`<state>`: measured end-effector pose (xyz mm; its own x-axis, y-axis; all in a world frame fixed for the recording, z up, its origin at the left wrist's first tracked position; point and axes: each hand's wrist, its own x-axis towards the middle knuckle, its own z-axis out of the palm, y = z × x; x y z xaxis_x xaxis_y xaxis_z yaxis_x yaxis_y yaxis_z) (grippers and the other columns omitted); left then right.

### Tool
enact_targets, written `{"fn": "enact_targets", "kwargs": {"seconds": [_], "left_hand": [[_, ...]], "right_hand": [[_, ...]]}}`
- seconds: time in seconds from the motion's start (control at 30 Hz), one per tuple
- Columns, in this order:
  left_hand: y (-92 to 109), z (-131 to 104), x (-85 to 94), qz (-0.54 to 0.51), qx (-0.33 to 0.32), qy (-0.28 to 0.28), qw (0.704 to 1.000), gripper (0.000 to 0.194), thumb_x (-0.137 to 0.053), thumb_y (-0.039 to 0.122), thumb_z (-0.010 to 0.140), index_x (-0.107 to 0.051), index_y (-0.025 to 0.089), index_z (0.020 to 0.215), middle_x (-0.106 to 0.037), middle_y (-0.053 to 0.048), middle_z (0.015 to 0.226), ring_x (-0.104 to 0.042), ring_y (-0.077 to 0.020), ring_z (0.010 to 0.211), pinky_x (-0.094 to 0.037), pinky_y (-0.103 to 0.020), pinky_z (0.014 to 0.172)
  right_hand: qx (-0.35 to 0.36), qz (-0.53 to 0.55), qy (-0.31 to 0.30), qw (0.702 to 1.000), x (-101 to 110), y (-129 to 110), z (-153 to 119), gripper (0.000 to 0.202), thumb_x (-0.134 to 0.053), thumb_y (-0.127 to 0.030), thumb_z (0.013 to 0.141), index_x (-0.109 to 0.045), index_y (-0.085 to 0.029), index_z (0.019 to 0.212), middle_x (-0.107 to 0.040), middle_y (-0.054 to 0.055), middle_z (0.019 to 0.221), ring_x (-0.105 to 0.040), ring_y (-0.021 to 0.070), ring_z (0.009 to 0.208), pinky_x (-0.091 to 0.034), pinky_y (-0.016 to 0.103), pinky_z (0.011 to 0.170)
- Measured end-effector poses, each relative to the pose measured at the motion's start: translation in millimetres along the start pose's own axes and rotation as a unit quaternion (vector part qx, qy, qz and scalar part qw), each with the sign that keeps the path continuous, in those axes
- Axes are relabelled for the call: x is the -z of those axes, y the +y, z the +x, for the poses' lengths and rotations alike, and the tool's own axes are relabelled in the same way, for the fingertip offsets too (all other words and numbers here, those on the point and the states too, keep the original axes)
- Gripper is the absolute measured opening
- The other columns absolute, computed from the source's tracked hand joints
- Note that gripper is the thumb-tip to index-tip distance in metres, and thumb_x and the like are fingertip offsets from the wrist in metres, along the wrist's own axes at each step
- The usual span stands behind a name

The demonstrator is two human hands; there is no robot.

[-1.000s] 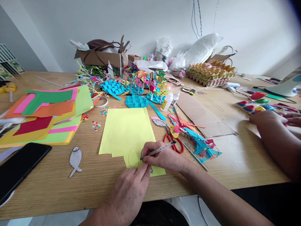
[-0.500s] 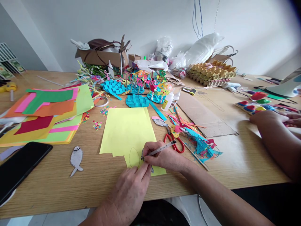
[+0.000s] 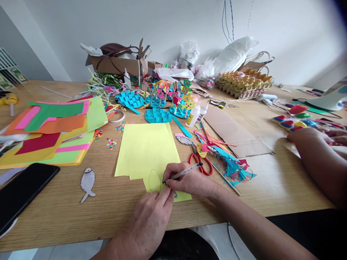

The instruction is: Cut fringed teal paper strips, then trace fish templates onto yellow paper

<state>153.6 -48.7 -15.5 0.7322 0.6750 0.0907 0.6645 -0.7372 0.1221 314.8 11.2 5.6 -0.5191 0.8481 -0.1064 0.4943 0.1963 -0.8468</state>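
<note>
Yellow paper (image 3: 146, 148) lies in front of me, with a pencil-thin leaf-shaped outline near its lower edge. My right hand (image 3: 185, 178) is closed around a pen (image 3: 187, 171), its tip down at the lower part of the paper. Close against it, my left hand (image 3: 150, 213) presses its fingertips onto a small paper cutout (image 3: 175, 195). Only edges of that cutout show between the hands. Red-handled scissors (image 3: 207, 167) lie just right of my right hand. A white fish cutout (image 3: 88, 182) rests on the table to the left.
Coloured paper sheets (image 3: 56, 126) and a black phone (image 3: 27, 195) are at left. Woven blue paper pieces (image 3: 158, 115), glue bottles (image 3: 193, 116), cardboard (image 3: 235, 131) and paper scraps (image 3: 230, 164) lie beyond my hands. Another person's arm (image 3: 320, 159) reaches in at right, near paints.
My hands keep the same place on the yellow paper. The pen has barely shifted, and the view has moved very slightly.
</note>
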Motion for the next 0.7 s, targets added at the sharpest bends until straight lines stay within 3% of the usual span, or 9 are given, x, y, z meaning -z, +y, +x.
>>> {"fn": "enact_targets", "kwargs": {"seconds": [0.7], "left_hand": [[-0.5, -0.8, -0.8, 0.01, -0.003, 0.004, 1.0, 0.044, -0.042, -0.001, 0.078, -0.05, 0.008, 0.12, -0.06, -0.011, 0.117, -0.062, -0.0213, 0.084, -0.055, -0.037, 0.075]], "right_hand": [[-0.013, -0.019, 0.049, 0.999, -4.2, 0.5, 1.0, 0.01, -0.051, -0.008, 0.064, -0.058, -0.014, 0.068, -0.056, -0.003, 0.056, -0.047, 0.0064, 0.049, -0.035, 0.014, 0.043]]}}
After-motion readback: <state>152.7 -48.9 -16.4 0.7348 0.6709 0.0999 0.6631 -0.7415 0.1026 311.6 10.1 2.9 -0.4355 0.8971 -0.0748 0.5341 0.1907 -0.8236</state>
